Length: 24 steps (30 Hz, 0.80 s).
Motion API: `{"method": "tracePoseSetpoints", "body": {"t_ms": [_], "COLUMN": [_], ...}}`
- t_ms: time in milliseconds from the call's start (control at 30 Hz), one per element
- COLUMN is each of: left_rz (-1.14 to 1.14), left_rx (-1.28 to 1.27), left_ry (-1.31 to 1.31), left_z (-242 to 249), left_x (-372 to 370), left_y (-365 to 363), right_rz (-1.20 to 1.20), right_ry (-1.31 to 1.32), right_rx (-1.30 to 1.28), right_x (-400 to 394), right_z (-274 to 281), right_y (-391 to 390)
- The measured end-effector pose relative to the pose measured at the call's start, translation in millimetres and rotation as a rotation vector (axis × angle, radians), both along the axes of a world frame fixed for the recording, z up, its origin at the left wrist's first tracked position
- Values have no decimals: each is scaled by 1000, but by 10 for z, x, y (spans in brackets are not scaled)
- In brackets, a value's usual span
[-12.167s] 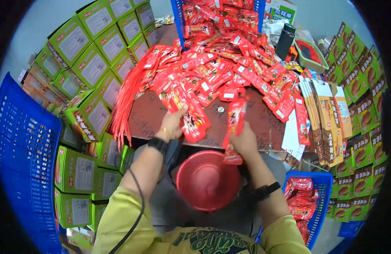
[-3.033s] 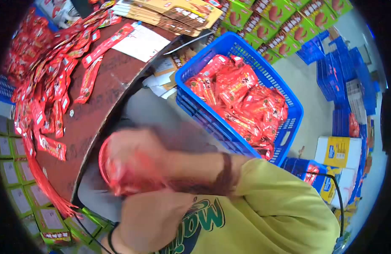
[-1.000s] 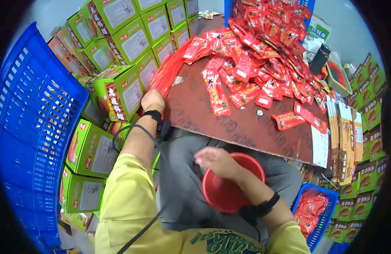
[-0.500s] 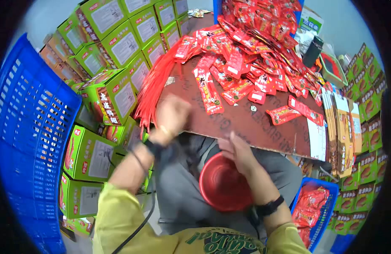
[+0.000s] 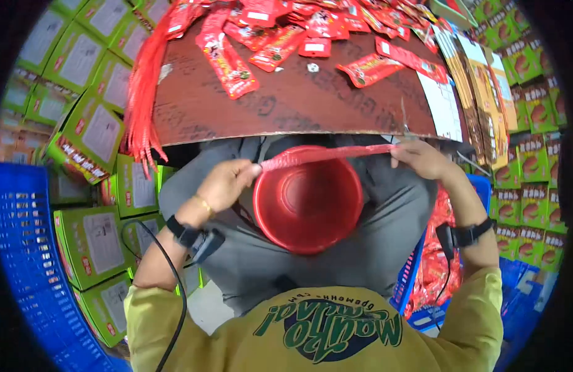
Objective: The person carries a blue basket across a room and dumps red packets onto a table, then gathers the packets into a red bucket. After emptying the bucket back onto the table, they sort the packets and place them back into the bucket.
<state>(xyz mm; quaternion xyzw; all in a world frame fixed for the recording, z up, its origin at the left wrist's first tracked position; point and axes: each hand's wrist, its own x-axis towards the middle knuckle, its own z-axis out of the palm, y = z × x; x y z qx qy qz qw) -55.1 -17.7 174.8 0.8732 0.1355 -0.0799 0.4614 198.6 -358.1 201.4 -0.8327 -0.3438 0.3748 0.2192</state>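
Brown board table (image 5: 286, 105) strewn with red snack packets (image 5: 227, 59); below, left hand (image 5: 221, 185) and right hand (image 5: 420, 158) pinching, seemingly taut, a thin red plastic strip (image 5: 327, 154) over round red plastic bowl (image 5: 308, 198).

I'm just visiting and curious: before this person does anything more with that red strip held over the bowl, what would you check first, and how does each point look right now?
1. Left hand grips one end of the long red plastic strip: ok.
2. Right hand grips the other end: ok.
3. Strip stretched fairly straight between the hands, not sagging: ok.
4. Round red plastic bowl sits in the lap under the strip, opening up: ok.
5. Bowl holds nothing that shows: ok.
6. Red snack packets lie on the brown table top, back from its near edge: ok.
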Motion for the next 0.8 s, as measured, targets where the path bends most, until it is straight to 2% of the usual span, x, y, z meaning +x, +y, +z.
{"method": "tracePoseSetpoints", "body": {"t_ms": [33,67,100,167,200,233,267,300,333,367,400,433,467,500,567,600,667,700,733,767,800], "left_rz": [1,49,142,335,434,526,525,584,634,582,530,505,346,317,292,267,242,109,-24,-25,6], "left_rx": [52,70,74,78,80,42,40,-322,-685,-761,-840,-985,-839,-846,-864,-781,-706,-552,-395,-401,-301], "left_ry": [10,61,119,205,231,250,252,264,282,277,268,163,22,63,114,102,94,101,105,108,-26], "left_z": [-246,-439,-710,-1110,-1257,-1507,-1406,-1175,-1079,-1147,-1220,-1291,-1092,-1182,-1300,-1310,-1294,-1267,-1261,-1290,-1343], "left_x": [73,162,252,373,429,471,546,648,703,717,743,783,852,885,889,891,900,911,910,896,875], "left_y": [102,179,283,368,396,442,378,224,100,65,25,-119,-253,-310,-359,-368,-368,-343,-335,-348,-363], "right_rz": [53,30,10,131,126,32,-65,-65,36,129,127,145,156,149,-67,-72,-479,-484,-351,-211,-211], "right_ry": [-43,-37,-31,-52,-49,-595,-1133,-1129,-736,-334,-320,-54,209,213,520,525,555,555,285,18,20], "right_rx": [41,-72,-184,-393,-391,-149,112,110,-50,-202,-209,-54,101,89,332,321,432,424,329,231,226], "right_x": [59,78,83,153,213,266,329,322,193,83,15,-63,-125,-180,-298,-304,-291,-332,-408,-455,-466], "right_z": [-317,-522,-694,-1022,-1410,-1905,-2174,-1949,-1459,-1159,-1124,-1104,-1114,-1197,-1548,-1871,-2485,-2268,-1800,-1536,-1544], "right_y": [-68,1,137,474,526,569,603,770,1061,1284,1374,1417,1437,1456,1459,1423,1312,1316,1368,1399,1378]}}
